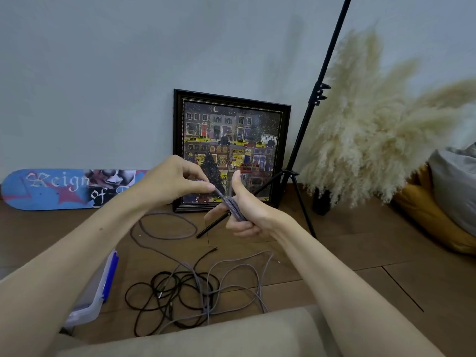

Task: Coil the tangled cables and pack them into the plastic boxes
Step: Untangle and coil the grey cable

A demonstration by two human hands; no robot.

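The room was evenly and softly lit, moderately bright. Only faint, diffuse shadows fell on the pale wall (103, 73) and beneath the tangled cables (195, 282). Wide-angle distortion bowed the floor (360, 253) boards toward the edges. The pampas grass (373, 130) at the right looked smeared and soft, whereas the grey cable (235, 208) and the framed picture (231, 130) at centre appeared fairly crisp.

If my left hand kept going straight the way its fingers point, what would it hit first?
Probably the right hand, at its raised thumb, just along the gray cable; depth is unclear.
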